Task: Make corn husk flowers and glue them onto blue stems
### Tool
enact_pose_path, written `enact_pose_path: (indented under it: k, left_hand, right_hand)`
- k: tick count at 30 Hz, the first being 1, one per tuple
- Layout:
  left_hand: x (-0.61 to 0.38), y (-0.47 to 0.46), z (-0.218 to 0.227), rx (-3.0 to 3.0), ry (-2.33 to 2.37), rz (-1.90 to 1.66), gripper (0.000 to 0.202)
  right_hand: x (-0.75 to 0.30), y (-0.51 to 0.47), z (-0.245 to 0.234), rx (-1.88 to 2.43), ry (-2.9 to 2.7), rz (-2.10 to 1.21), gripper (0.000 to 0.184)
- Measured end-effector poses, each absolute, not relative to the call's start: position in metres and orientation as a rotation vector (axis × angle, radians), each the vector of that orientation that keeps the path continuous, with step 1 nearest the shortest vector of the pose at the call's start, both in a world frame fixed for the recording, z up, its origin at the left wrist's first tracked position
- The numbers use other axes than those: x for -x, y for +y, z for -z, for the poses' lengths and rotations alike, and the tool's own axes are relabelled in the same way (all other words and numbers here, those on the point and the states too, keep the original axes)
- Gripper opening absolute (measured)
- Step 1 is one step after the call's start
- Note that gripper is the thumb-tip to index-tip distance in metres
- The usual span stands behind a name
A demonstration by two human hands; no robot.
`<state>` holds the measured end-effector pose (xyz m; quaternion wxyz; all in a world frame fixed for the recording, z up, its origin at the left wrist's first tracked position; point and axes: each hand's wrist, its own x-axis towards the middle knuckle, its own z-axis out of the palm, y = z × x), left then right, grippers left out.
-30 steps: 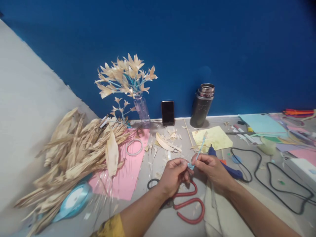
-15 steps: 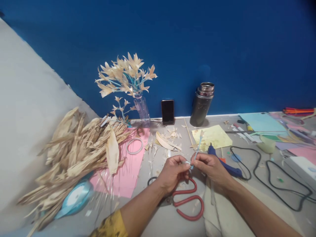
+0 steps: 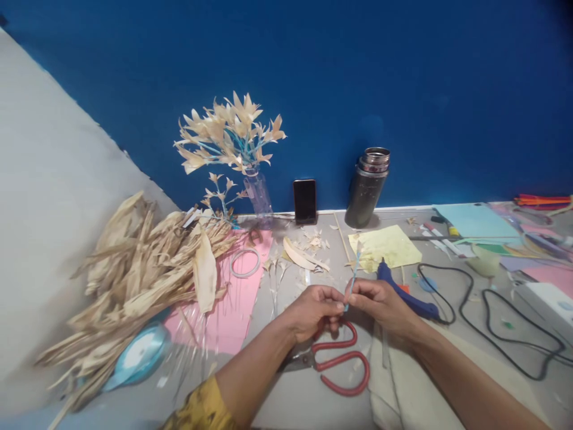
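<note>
A thin blue-wrapped stem (image 3: pixel 353 272) is pinched at its lower end between the fingertips of the left hand (image 3: pixel 313 310) and the right hand (image 3: pixel 380 304), both closed on it above the grey table (image 3: pixel 286 400). The stem is held nearly upright, its tip tilted slightly right. Red-handled scissors (image 3: pixel 340 364) lie directly beneath the hands. A blue glue gun (image 3: pixel 405 295) rests just beside the right hand. Dried corn husks (image 3: pixel 143 275) are heaped well apart, at the left.
</note>
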<state>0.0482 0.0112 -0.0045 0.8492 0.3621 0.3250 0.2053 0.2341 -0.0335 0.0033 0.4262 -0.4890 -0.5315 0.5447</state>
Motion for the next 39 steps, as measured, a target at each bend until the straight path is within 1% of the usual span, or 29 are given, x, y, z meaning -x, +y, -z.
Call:
enact_pose_path:
  k: [4, 12, 19, 21, 24, 28, 35, 39]
  left_hand:
    - [-0.045, 0.013, 0.003, -0.72, 0.621, -0.389, 0.033]
    - [-0.043, 0.013, 0.0, -0.782, 0.623, -0.297, 0.038]
    - [-0.043, 0.013, -0.006, -0.819, 0.638, -0.277, 0.03]
    - [-0.043, 0.013, -0.005, -0.847, 0.65, -0.285, 0.031]
    - [-0.044, 0.011, -0.002, -0.886, 0.691, -0.321, 0.033]
    - [-0.046, 0.01, -0.001, -0.917, 0.737, -0.382, 0.029]
    - [-0.051, 0.014, -0.005, -0.713, 0.775, -0.733, 0.031]
    - [-0.052, 0.015, -0.004, -0.728, 0.823, -0.788, 0.031]
  right_hand:
    - [-0.235, -0.033, -0.006, 1.171, -1.314, -1.412, 0.035]
    - [-0.232, -0.036, -0.006, 1.054, -1.206, -1.65, 0.04]
    - [-0.235, -0.036, -0.006, 1.079, -1.265, -1.601, 0.035]
    - [-0.237, -0.035, -0.007, 1.09, -1.287, -1.576, 0.035]
    - [-0.237, -0.034, -0.009, 1.105, -1.3, -1.545, 0.036]
    - [-0.232, -0.035, -0.012, 1.12, -1.284, -1.518, 0.038]
    - [-0.222, -0.033, -0.003, 1.248, -1.122, -1.427, 0.037]
    - [-0.219, -0.032, 0.008, 1.294, -1.096, -1.464, 0.034]
